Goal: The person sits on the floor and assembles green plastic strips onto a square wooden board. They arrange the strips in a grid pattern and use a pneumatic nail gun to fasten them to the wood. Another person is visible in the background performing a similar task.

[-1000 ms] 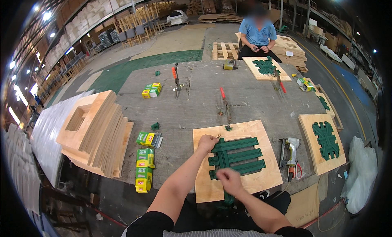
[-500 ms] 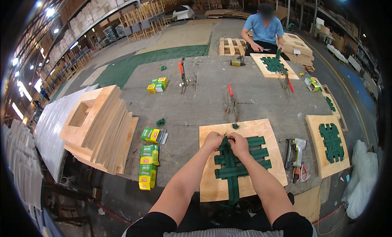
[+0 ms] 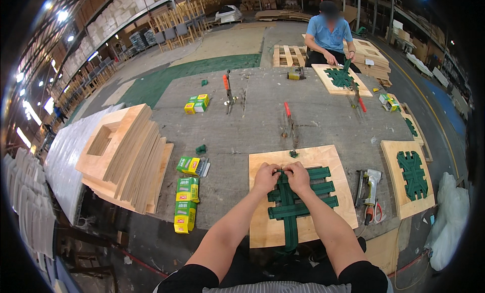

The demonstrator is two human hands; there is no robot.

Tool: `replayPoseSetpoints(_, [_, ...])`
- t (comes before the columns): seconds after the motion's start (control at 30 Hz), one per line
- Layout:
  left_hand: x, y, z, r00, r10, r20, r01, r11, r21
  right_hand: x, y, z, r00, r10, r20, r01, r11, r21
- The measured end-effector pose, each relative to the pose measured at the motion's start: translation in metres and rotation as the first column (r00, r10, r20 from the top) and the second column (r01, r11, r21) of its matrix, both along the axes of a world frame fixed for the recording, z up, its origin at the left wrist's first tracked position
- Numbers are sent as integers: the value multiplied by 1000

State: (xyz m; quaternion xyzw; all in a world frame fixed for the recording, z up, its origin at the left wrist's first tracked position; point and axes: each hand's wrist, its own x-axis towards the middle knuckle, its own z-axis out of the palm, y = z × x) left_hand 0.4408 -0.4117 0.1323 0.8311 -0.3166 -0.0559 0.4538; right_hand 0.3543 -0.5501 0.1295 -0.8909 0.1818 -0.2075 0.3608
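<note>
A plywood board (image 3: 262, 227) lies at the table's near edge with several green webbing straps (image 3: 323, 202) across its middle. One lengthwise green strap (image 3: 290, 227) runs over or through them and hangs past the near edge. My left hand (image 3: 267, 178) and my right hand (image 3: 297, 178) meet at this strap's far end, fingers pinched on it from both sides. The fingers partly hide the strap end. Just beyond them, a small dark green piece (image 3: 293, 153) sits at the board's far edge.
Right of the board lie a staple gun (image 3: 372, 184), red-handled pliers (image 3: 377, 213) and a finished-looking strapped board (image 3: 389, 174). Staple boxes (image 3: 187, 189) and stacked plywood frames (image 3: 121, 161) stand left. Red-handled toggle clamps (image 3: 288, 111) rise beyond; a co-worker (image 3: 331, 35) handles another strapped board.
My hands have drawn closer together at the strap's far end, and my right hand's fingers have shifted slightly. The co-worker's hand has moved nearer their strap. The whole view has shifted a little.
</note>
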Motion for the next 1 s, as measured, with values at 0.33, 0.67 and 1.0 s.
replayPoseSetpoints(0.33, [9,-6,-1,994,108,5,-108,992,73,18,2,16,986,24,-166,-42,994,-106])
replayPoseSetpoints(0.67, [-9,49,-4,962,266,-52,-271,949,-158,29,1,12,970,-9,-244,-14,995,-95])
replayPoseSetpoints(1.0, [-31,56,2,970,241,12,-240,970,-26,34,-5,9,983,1,-182,-20,995,-100])
